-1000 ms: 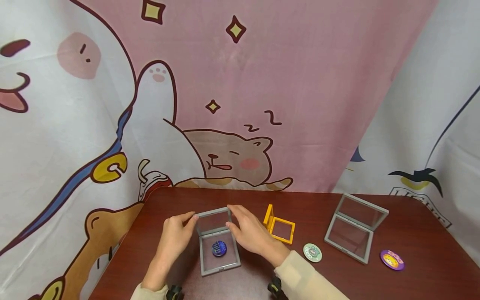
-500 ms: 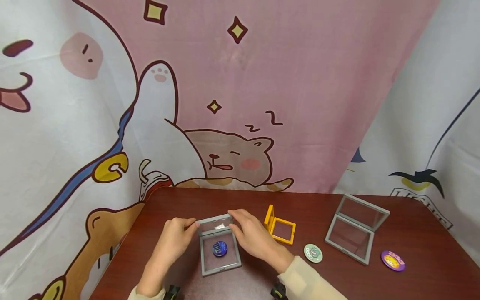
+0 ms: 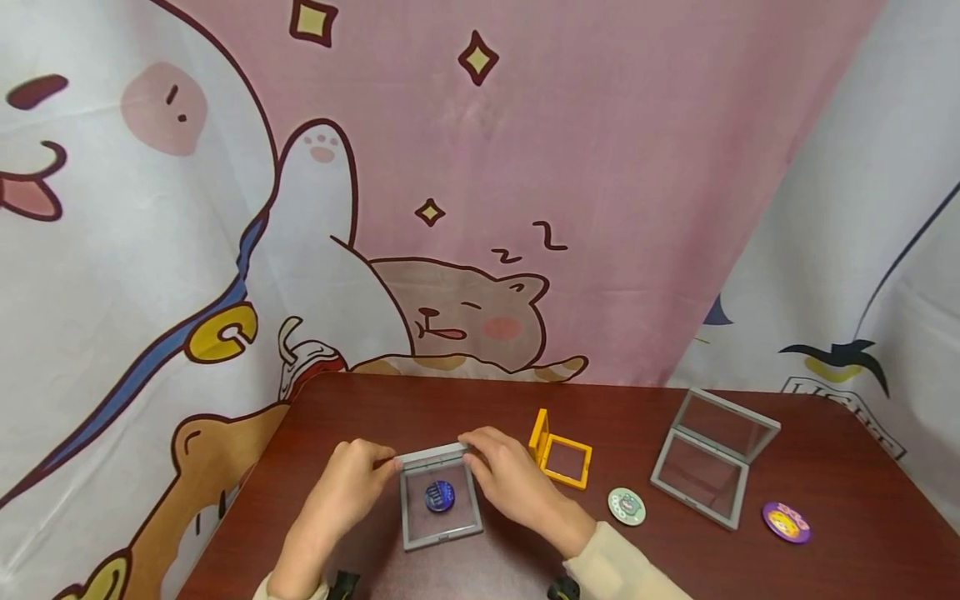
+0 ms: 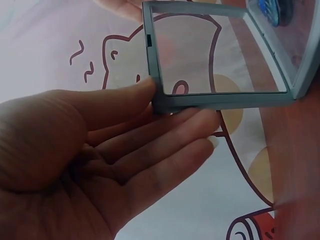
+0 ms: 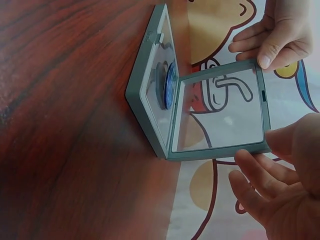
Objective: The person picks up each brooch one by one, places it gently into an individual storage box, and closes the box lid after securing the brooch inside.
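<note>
The grey case (image 3: 442,538) lies near the worktop's (image 3: 510,567) front edge, slightly askew, its hinge side facing away from the person; it looks nearly square, with no clear long axis. The lid (image 3: 431,453) stands raised, the left hand (image 3: 347,483) and right hand (image 3: 513,479) pinching its two free corners. A blue badge (image 3: 439,497) rests on the base.

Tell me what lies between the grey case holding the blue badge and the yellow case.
The right hand lies between the grey case and the yellow case, pinching the grey case's lid; the head view shows this.
</note>
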Motion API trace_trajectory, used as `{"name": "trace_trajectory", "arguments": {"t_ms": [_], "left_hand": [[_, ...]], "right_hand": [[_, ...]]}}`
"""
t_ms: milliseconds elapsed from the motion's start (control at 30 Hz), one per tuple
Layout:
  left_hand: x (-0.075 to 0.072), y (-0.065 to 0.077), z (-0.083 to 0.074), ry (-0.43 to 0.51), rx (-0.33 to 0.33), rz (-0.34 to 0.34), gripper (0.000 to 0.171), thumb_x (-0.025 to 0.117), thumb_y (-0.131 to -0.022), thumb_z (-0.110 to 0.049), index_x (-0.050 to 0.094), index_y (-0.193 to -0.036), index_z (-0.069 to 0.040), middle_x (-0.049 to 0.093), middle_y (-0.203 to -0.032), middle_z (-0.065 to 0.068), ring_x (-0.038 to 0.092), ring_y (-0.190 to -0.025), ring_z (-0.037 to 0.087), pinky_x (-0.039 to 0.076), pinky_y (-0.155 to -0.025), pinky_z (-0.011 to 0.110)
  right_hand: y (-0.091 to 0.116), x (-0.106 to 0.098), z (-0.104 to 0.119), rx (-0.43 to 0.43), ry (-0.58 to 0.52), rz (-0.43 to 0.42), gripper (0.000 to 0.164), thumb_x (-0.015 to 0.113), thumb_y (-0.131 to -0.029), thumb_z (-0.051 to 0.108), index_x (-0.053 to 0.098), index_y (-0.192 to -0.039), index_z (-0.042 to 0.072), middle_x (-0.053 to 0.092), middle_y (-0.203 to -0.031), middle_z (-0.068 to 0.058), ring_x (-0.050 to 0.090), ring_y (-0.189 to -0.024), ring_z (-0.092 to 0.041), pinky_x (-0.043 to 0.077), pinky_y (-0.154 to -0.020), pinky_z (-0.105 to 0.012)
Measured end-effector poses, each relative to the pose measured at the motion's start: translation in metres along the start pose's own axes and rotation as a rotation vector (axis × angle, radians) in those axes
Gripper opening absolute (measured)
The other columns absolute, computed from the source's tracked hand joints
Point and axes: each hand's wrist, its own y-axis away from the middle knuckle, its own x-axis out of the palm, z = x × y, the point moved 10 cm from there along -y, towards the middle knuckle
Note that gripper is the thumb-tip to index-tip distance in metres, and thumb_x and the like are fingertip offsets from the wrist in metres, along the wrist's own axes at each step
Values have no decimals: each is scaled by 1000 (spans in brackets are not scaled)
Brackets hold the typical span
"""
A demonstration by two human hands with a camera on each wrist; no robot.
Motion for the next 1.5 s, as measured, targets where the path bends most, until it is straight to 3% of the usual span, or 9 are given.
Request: {"name": "trace_trajectory", "arguments": {"t_ms": [267, 567, 767, 933, 1167, 1500], "left_hand": [[5, 4, -6, -19, 17, 64, 3, 81, -88, -2, 81, -87, 1, 78, -86, 7, 71, -77, 13, 57, -63, 30], [17, 7, -9, 20, 23, 166, 15, 81, -85, 4, 79, -75, -7, 71, -72, -2, 50, -58, 7, 44, -52, 24], [24, 6, -8, 20, 41, 180, 23, 83, -83, 3, 74, -65, -10, 57, -56, -10, 42, -52, 5, 38, -48, 24], [32, 7, -2, 45, 7, 207, 22, 84, -81, 3, 73, -64, -7, 51, -54, -12, 39, -52, 6, 36, -48, 24], [44, 8, 5, 74, -72, 241, 41, 82, -77, 8, 57, -53, -12, 32, -53, -14, 30, -51, 6, 26, -48, 25], [49, 9, 9, -19, -90, 203, 30, 89, -70, 6, 65, -58, -8, 51, -55, -8, 44, -56, 12, 40, -51, 31]], "right_hand": [[7, 2, 2, -1, -21, 8, 19, 71, -99, 5, 73, -118, 2, 70, -114, -5, 67, -101, -14, 58, -86, -33], [14, 5, 1, -21, -9, 28, 17, 74, -97, 4, 76, -113, -1, 70, -110, -7, 68, -99, -15, 59, -86, -33], [19, 9, 1, -55, 18, 22, 15, 77, -94, 2, 78, -109, -1, 70, -107, -5, 68, -95, -13, 59, -84, -31], [22, 15, -2, -50, 28, 68, 14, 76, -94, 2, 78, -107, -1, 70, -108, -5, 68, -95, -12, 58, -82, -28], [24, 21, -3, -37, 34, 119, 9, 75, -94, 0, 79, -102, 1, 70, -106, -4, 68, -95, -11, 58, -82, -26], [26, 28, 0, -74, 70, 143, 6, 78, -90, -2, 79, -93, 4, 68, -99, -2, 67, -90, -11, 57, -78, -26]]}}
